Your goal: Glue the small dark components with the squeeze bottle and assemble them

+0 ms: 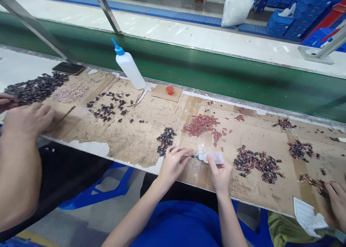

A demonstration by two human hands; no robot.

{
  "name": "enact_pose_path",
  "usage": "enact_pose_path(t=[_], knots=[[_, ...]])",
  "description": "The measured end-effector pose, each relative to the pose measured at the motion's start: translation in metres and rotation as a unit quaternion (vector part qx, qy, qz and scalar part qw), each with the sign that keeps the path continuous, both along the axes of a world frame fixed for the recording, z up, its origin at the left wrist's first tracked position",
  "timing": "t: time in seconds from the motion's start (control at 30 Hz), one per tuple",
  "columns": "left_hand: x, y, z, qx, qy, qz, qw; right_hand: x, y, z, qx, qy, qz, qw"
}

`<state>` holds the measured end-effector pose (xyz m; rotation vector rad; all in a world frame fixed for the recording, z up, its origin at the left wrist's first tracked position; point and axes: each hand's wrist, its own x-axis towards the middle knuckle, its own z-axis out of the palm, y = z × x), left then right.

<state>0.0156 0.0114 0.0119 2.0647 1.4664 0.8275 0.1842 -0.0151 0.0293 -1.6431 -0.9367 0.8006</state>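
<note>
My right hand is closed around a small clear squeeze bottle lying nearly level, its thin teal tip pointing left. That tip meets a tiny dark part pinched between the fingertips of my left hand; the part's detail is too small to make out. Just beyond my left hand lies a pile of small black parts. Farther back is a heap of small red parts. To the right of my right hand sits a pile of mixed black and red pieces.
Cardboard covers the table. A tall white bottle with a blue nozzle, a red cup and a phone stand or lie along the back. Co-workers' hands work at left and right. A green conveyor belt runs behind.
</note>
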Motion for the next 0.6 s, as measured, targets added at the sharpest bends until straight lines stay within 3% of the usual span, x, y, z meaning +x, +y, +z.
enact_pose_path(t=[0.3, 0.6], knots=[[0.0, 0.0002, -0.0005, -0.015, 0.002, -0.005, 1.0, 0.0012, -0.0005, -0.0041, 0.021, 0.021, -0.035, 0.999], [0.0013, -0.0018, -0.0033, 0.006, -0.006, 0.002, 1.0, -0.0012, 0.0007, 0.0, 0.004, 0.02, -0.004, 1.0]])
